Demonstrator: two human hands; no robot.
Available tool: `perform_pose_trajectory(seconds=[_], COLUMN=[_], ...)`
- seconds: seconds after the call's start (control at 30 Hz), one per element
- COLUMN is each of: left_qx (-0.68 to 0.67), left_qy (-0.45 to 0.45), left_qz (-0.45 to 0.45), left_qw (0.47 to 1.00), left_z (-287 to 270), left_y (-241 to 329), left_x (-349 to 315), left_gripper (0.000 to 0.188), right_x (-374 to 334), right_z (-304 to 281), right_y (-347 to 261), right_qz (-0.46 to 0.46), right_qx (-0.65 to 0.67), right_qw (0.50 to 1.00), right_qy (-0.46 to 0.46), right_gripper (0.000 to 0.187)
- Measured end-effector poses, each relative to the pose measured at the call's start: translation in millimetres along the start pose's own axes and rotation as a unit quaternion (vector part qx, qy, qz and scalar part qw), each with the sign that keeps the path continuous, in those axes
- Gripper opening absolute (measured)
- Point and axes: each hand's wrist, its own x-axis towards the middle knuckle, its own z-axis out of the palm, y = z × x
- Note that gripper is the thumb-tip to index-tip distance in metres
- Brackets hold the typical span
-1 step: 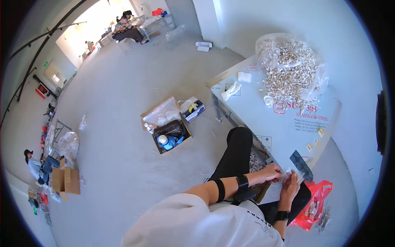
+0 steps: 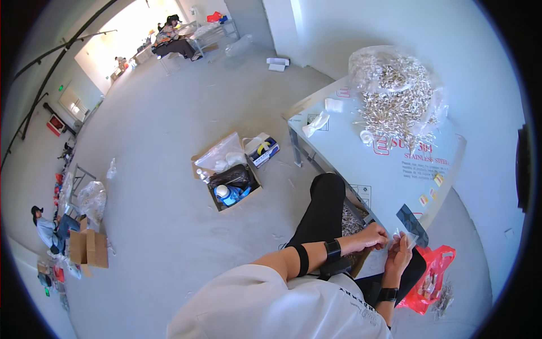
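Note:
My right hand (image 2: 398,255) is closed round a small clear plastic bag (image 2: 410,241) by the table's near corner. Just beside it, my left hand (image 2: 372,237) has its fingers pinched together; what they hold, if anything, is too small to make out. A dark patterned sheet (image 2: 412,225) lies at the table edge beyond the bag. Farther up the table (image 2: 361,161), a large clear bag spills a heap of cotton swabs (image 2: 395,104). Small yellow-and-white cards (image 2: 424,200) are scattered along the right edge.
A white roll (image 2: 366,137) and crumpled white bundle (image 2: 315,124) rest near the heap. A red plastic bag (image 2: 432,279) is on the floor at right. More swabs (image 2: 351,221) show below the table. An open carton (image 2: 240,199) stands at left. Other people sit farther off.

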Motion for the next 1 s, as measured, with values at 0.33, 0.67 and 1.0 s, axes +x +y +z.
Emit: perform_pose_trajectory(seconds=[0.33,0.67,1.0], left_qx=[-0.023,0.09,0.297], left_qy=[0.004,0.105,0.18], left_qz=[0.054,0.155,0.244], left_qw=[0.998,0.978,0.906], left_z=[31.3,21.5,11.5], left_y=[11.9,-7.5,-31.4], left_x=[-2.5,10.3,18.0], left_gripper=[0.014,0.015,0.017], right_x=[-10.7,-23.2,-9.5], right_z=[-19.6,-19.8,3.2], right_y=[-13.5,-25.0,-6.9], right_qz=[-0.05,-0.097,0.016], right_qx=[0.016,-0.211,-0.262], right_qw=[0.999,0.972,0.96], right_qy=[0.009,0.042,-0.098], right_gripper=[0.022,0.011,0.017])
